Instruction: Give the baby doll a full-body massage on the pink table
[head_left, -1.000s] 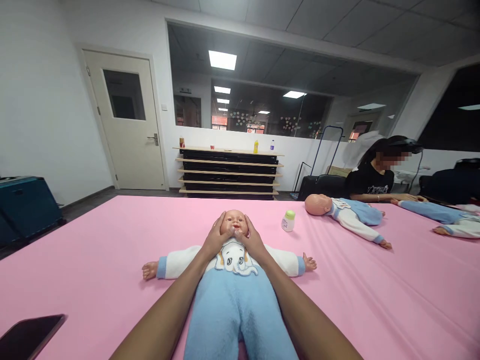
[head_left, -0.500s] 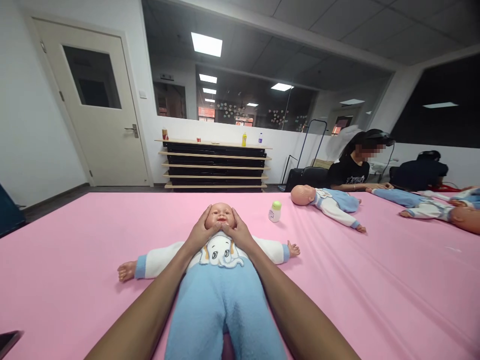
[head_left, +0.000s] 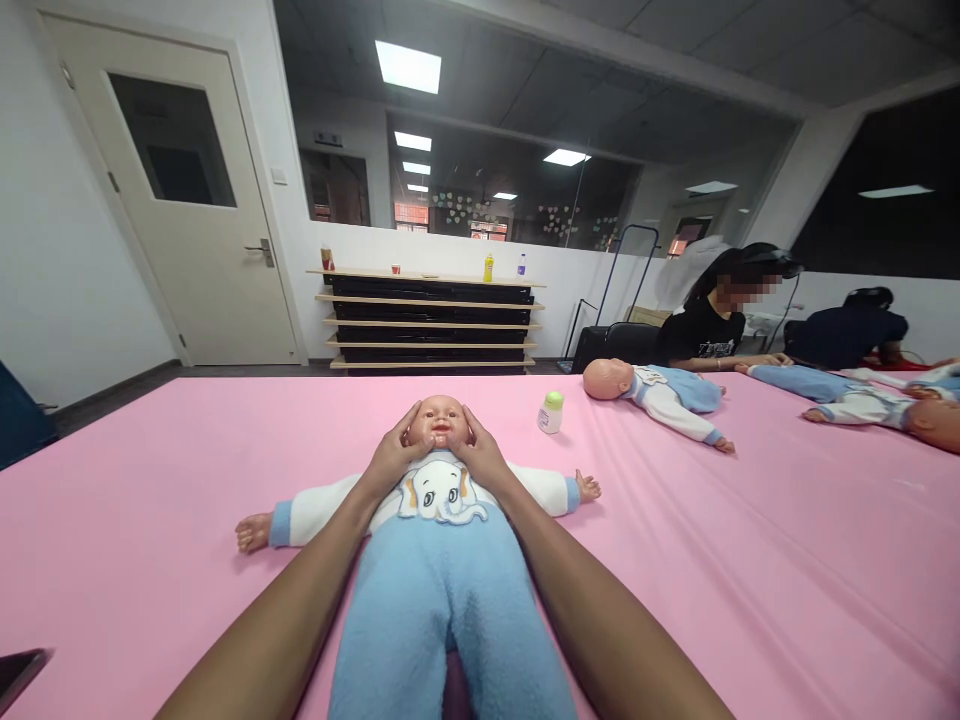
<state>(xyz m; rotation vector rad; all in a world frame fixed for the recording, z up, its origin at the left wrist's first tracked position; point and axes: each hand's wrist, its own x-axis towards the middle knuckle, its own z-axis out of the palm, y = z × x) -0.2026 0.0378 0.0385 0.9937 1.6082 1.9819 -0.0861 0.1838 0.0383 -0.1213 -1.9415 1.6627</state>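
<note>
A baby doll (head_left: 442, 560) in a white top with an elephant face and light blue trousers lies on its back before me, arms spread wide. My left hand (head_left: 395, 452) cups one side of its head (head_left: 441, 412), fingers along the cheek and temple, thumb by the chin. On the other side my right hand (head_left: 482, 450) mirrors this, its thumb at the jaw. Both thumbs rest on the lower face with a gap between them, and the doll's eyes and mouth show between my hands. Beyond my right hand, a small white bottle with a green cap (head_left: 550, 412) stands upright.
A pink sheet (head_left: 150, 470) covers the table. To the right lie other dolls (head_left: 607, 380), with a person in black (head_left: 705, 325) seated behind them and another person farther back. A dark phone-like object (head_left: 22, 675) sits at the lower left. Shelving (head_left: 427, 285) stands beyond the table.
My thumbs have slid outward from the middle of the doll's chin, leaving a wider gap between them. Both hands still hold the head. The camera view has shifted slightly.
</note>
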